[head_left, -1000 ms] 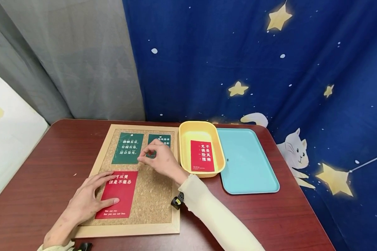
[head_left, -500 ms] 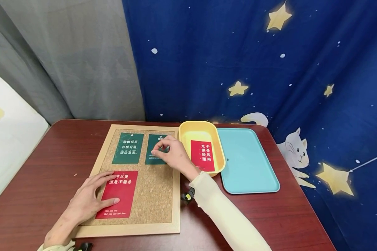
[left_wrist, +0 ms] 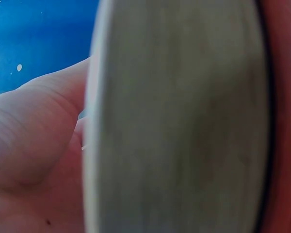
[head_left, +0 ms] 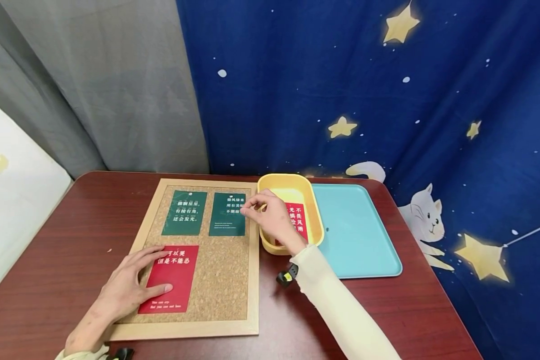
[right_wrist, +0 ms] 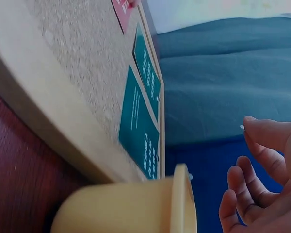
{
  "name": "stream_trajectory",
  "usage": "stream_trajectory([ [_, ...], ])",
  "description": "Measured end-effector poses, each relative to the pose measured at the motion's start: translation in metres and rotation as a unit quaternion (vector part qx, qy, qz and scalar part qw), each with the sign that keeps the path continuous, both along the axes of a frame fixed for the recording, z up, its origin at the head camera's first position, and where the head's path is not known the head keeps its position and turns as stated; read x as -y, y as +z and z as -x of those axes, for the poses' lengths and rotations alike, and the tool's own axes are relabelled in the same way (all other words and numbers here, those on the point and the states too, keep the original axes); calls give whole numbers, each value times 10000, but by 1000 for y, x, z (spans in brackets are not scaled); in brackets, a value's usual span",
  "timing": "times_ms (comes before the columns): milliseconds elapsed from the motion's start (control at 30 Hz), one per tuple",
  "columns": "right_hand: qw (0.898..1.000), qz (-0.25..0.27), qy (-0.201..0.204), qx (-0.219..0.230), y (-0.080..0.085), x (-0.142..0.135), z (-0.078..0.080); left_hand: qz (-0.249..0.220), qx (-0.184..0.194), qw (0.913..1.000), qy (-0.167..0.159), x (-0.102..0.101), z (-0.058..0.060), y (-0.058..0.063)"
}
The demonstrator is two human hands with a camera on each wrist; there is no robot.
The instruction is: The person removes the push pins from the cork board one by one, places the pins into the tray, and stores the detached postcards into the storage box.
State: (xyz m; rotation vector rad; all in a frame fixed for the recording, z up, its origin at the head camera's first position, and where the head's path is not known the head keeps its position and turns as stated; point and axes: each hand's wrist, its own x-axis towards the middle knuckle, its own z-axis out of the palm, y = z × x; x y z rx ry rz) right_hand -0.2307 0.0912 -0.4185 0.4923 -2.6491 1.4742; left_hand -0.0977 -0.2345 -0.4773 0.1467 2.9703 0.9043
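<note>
My left hand [head_left: 123, 285] rests on the left side of a red card [head_left: 171, 282], fingers spread; the card lies on the framed corkboard [head_left: 222, 277]. Above it are two green cards, the left [head_left: 184, 214] and the right [head_left: 227, 215], each with a white dot at its top. My right hand [head_left: 272, 215] hovers between the right green card and the yellow bin [head_left: 315, 240]. In the right wrist view, its thumb and index finger pinch a tiny white piece [right_wrist: 242, 127], apparently a pushpin. The board's frame edge [left_wrist: 179, 116] fills much of the left wrist view.
Another red card [head_left: 299, 215] lies in the yellow bin, partly hidden by my right hand. A light blue tray [head_left: 355, 230] lies to the right of the bin. Grey and blue curtains [head_left: 270, 90] hang behind the table [head_left: 49, 240].
My right hand has moved right, from over the middle of the board to the bin's left rim, uncovering the right green card. The left hand stays where it was.
</note>
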Motion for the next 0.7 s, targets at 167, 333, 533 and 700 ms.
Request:
stream_trajectory([
  [167,9999,-34,-136,-40,2,-12,2,18,-8,10000,2,0,0,0],
  [333,9997,-107,-219,53,3,-20,2,8,19,10000,16,-1,0,-1],
  [533,9989,-200,-412,39,1,-29,4,30,-30,10000,-3,-1,-1,-1],
  [700,9986,-191,-498,38,0,-39,5,28,-66,10000,0,-1,-1,1],
])
